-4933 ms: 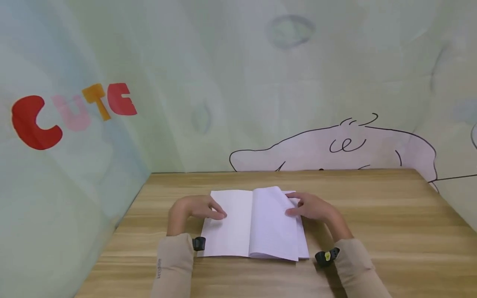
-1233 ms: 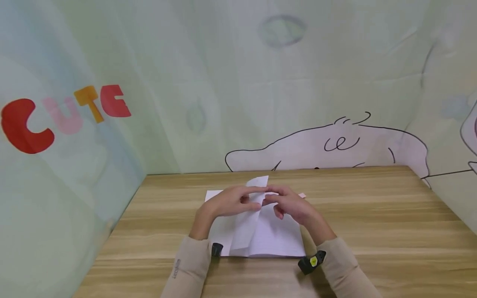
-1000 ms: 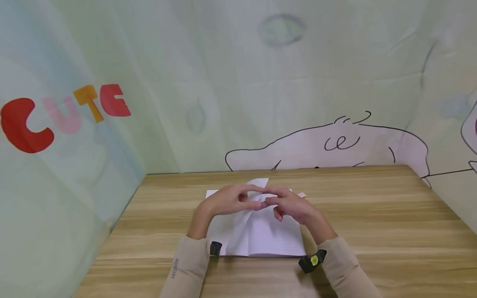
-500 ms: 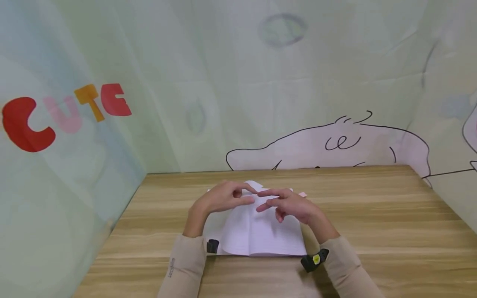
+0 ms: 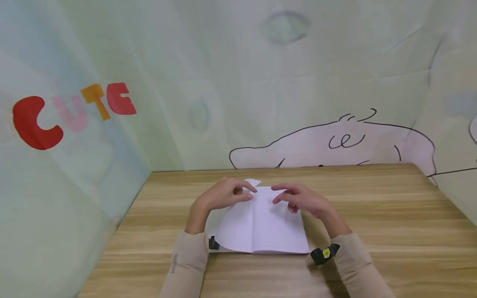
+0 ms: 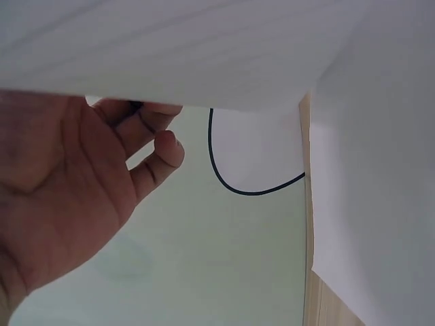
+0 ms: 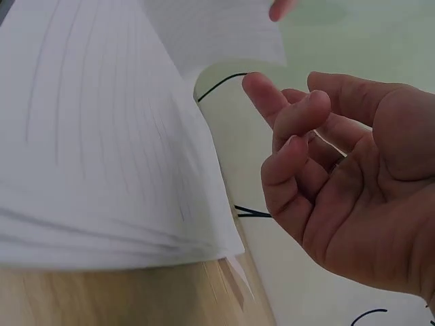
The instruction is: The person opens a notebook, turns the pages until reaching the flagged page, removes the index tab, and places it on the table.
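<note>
A notebook with white lined pages (image 5: 280,231) lies spread on the wooden table. One leaf (image 5: 236,231) curves up over its left half, its top corner showing beyond my left hand (image 5: 223,194). That hand is over the leaf, index finger and thumb extended and apart. In the left wrist view, the leaf hides part of the hand, while the loosely bent other fingers (image 6: 160,159) show below its edge. My right hand (image 5: 303,199) hovers above the right page's upper part, fingers loosely bent and holding nothing; the right wrist view shows it beside the pages (image 7: 109,136).
Black bands with small devices (image 5: 325,253) sit at both wrists. A pale curtain (image 5: 208,82) with coloured letters and a line-drawn animal stands behind the table (image 5: 391,223). A small pinkish strip (image 7: 239,278) sticks out under the notebook.
The leaf, upright between both hands about a second ago, has swung left and lowered. My right hand has drawn away rightward from the left one. Earlier, the right hand was at a leaf on the right.
</note>
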The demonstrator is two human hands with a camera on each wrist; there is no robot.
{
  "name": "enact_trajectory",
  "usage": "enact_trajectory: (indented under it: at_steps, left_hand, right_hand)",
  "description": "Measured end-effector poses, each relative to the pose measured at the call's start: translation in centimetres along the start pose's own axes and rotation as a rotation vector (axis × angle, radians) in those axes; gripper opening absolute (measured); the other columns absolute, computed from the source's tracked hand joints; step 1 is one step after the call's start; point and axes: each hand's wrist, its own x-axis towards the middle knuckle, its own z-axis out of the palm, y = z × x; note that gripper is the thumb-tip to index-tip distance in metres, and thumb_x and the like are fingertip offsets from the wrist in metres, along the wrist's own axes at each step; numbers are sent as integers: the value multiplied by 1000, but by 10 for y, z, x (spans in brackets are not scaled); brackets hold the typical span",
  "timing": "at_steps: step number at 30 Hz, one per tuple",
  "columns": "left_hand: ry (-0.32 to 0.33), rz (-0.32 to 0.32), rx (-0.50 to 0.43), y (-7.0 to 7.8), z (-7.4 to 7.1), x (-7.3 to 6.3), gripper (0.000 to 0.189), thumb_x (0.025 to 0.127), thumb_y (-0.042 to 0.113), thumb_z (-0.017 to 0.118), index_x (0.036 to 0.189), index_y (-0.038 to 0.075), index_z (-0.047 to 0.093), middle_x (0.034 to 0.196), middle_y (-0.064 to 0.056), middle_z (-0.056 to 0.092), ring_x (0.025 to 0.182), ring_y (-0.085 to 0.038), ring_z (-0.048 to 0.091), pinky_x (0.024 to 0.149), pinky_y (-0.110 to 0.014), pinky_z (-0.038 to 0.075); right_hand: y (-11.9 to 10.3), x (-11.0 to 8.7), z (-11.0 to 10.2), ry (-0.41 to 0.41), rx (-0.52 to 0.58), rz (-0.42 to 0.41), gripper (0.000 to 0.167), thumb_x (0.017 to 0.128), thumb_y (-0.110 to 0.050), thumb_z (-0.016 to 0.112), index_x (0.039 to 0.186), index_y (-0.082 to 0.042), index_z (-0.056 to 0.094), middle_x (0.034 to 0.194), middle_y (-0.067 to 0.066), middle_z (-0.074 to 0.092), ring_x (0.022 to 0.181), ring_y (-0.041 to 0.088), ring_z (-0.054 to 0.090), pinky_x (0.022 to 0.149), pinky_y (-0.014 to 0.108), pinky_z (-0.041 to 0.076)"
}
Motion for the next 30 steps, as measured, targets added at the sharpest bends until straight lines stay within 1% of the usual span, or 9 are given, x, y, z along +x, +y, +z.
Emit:
enact_trajectory:
  at_steps: [5, 8, 11, 15, 19, 22, 24, 26, 30]
  left_hand:
    - [1, -26, 5, -3, -2, 0, 22, 98, 25, 65, 117, 17, 74, 77, 4, 58, 69, -12, 50, 64, -28, 43]
    - [20, -20, 11, -6, -5, -3, 22, 100, 23, 63, 117, 14, 74, 86, 4, 64, 74, -12, 53, 69, -29, 46]
    - [34, -14, 6, -8, -9, -7, 23, 100, 20, 61, 118, 11, 73, 88, -1, 66, 76, -12, 54, 72, -29, 46]
    - [40, -28, 11, -10, -14, -12, 25, 101, 17, 60, 121, 10, 71, 75, -1, 59, 72, -11, 50, 69, -29, 44]
    - [36, -40, 30, -11, -15, -13, 27, 99, 16, 61, 125, 12, 70, 69, 4, 50, 67, -11, 46, 65, -28, 41]
    - [23, -54, 33, -9, -15, -13, 29, 99, 17, 62, 127, 13, 69, 72, 4, 53, 69, -11, 49, 66, -29, 42]
    - [11, -69, 36, -9, -14, -13, 29, 99, 17, 60, 127, 12, 69, 76, 4, 57, 72, -11, 51, 68, -29, 44]
    - [-1, -80, 35, -8, -14, -13, 30, 100, 15, 58, 127, 9, 69, 79, 3, 60, 74, -11, 52, 70, -29, 45]
    - [-31, -110, 32, -9, -13, -13, 31, 100, 12, 55, 126, 4, 68, 73, 3, 55, 70, -10, 49, 66, -27, 42]
  right_hand:
    - [4, -5, -10, 25, -32, 15, 44, 102, -15, 57, 144, -5, 51, 108, 22, 66, 61, 18, 44, 59, 26, 39]
    - [6, -8, -15, 47, -51, 39, 44, 101, -14, 58, 144, -6, 52, 103, 20, 63, 62, 20, 43, 57, 28, 36]
    - [6, -10, -18, 83, -93, 59, 45, 100, -14, 61, 143, -7, 53, 97, 16, 57, 69, 24, 45, 60, 31, 38]
    - [6, -13, -19, 114, -182, 102, 48, 98, -16, 65, 144, -10, 53, 94, 12, 53, 86, 28, 50, 71, 36, 42]
    - [9, -14, -18, 120, -249, 139, 53, 95, -19, 68, 146, -12, 52, 102, 13, 57, 95, 28, 52, 78, 39, 43]
    - [13, -13, -18, 119, -275, 154, 60, 93, -20, 72, 148, -11, 49, 105, 14, 58, 96, 27, 53, 80, 39, 43]
    - [16, -11, -18, 118, -284, 168, 65, 91, -20, 75, 149, -11, 47, 104, 14, 57, 96, 27, 52, 81, 39, 42]
    - [19, -10, -17, 117, -290, 184, 70, 89, -21, 77, 150, -11, 45, 103, 13, 55, 96, 27, 51, 81, 39, 42]
    - [21, -8, -16, 120, -301, 204, 76, 87, -20, 79, 152, -10, 42, 100, 13, 54, 98, 28, 50, 82, 41, 40]
